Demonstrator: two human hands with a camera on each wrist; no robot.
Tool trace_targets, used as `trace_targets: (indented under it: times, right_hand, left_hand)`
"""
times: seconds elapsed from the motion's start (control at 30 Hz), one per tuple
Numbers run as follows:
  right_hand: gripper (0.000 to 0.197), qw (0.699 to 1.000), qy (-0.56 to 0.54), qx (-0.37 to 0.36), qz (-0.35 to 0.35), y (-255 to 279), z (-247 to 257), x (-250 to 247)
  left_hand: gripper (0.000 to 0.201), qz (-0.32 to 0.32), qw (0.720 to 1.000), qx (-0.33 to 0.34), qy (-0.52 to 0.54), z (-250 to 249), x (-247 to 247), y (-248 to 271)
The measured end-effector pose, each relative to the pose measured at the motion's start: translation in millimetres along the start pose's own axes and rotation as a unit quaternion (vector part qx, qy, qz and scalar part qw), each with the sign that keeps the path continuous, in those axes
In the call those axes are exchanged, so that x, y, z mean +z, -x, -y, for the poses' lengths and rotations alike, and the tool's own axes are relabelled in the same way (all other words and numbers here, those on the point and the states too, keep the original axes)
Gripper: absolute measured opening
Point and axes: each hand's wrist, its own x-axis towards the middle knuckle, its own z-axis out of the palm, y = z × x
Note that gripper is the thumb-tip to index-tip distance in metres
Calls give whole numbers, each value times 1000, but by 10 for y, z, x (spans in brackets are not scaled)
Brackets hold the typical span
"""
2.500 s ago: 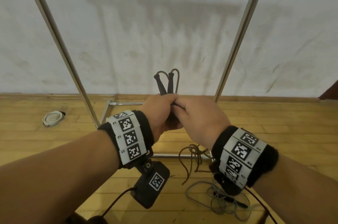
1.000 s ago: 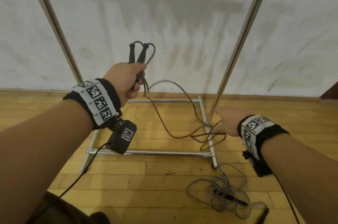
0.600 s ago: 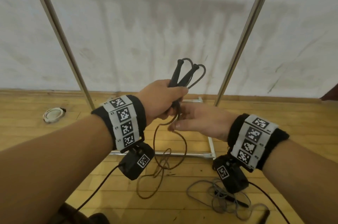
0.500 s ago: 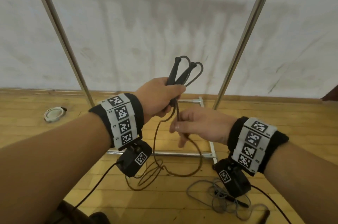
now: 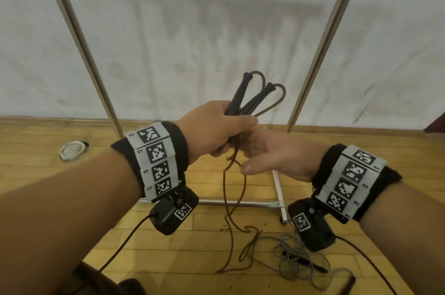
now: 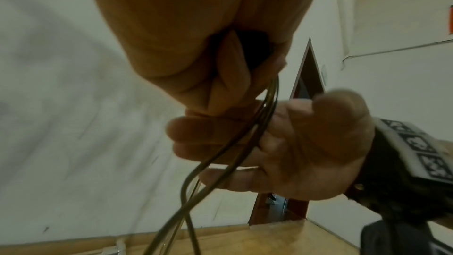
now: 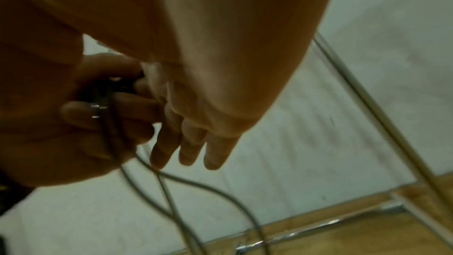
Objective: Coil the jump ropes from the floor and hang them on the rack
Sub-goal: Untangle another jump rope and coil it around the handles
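The brown jump rope (image 5: 237, 200) hangs from our left hand (image 5: 212, 132), which clenches both handles (image 5: 250, 99); our right hand (image 5: 272, 152), fingers loosely straight, seems only to touch the cord. Its trailing tail lies beside the grey rope (image 5: 298, 261) on the floor (image 5: 168, 258) and may snag it.

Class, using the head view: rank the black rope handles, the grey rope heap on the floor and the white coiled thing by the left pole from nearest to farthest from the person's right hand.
1. Black rope handles: just above the right hand, gripped by the left hand.
2. Grey rope heap: on the floor, below.
3. White coiled thing: far left on the floor.
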Motion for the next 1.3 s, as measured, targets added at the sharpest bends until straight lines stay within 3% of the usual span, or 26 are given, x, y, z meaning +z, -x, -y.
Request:
trace_targets:
  times: [0.07, 0.17, 0.27, 0.37, 0.5, 0.6, 0.7, 0.77, 0.8, 0.97, 1.07, 1.13, 1.23, 1.3]
  right_hand:
    - [43, 998, -57, -17, -37, -42, 9, 89]
    - [21, 996, -71, 23, -43, -19, -27, 125]
    - [15, 998, 23, 56, -31, 3, -59, 50]
    - [14, 983, 165, 82, -18, 21, -77, -34]
    - [2, 959, 239, 146, -37, 27, -184, -212]
    - [14, 933, 301, 180, -75, 54, -248, -377]
    - [20, 918, 348, 166, -91, 47, -160, -377]
    - [25, 904, 391, 144, -96, -2, -59, -295]
    - [27, 895, 415, 131, -96, -18, 8, -242]
    - [27, 880, 455, 97, -99, 63, 274, -71]
    - [34, 876, 466, 85, -87, 83, 345, 67]
    - [38, 890, 441, 83, -83, 90, 344, 129]
    - [30, 929, 349, 86, -85, 121, 312, 137]
    - [23, 949, 289, 83, -98, 154, 260, 107]
  left_hand:
    - [27, -11, 1000, 9, -4, -14, 8, -2]
    - [27, 7, 1000, 11, 9, -58, -24, 15]
    - [22, 89, 996, 3, -30, -81, -40, 74]
    - [13, 192, 968, -6, -164, -102, 26, 147]
    - [24, 201, 929, -24, -309, -100, 117, 189]
    - [25, 224, 862, -41, -454, -92, 226, 263]
    - [36, 230, 790, -57, -565, -19, 396, 282]
    - [52, 227, 762, -77, -602, 27, 494, 255]
    - [50, 214, 758, -83, -611, 51, 524, 229]
    - [26, 95, 790, -125, -593, 135, 487, 97]
    - [10, 72, 825, -133, -545, 135, 361, 7]
    - [9, 64, 874, -161, -454, 142, 267, -68]
    - [13, 4, 954, -187, -234, 135, 94, -118]
    - [15, -7, 980, -171, -101, 109, -44, -102]
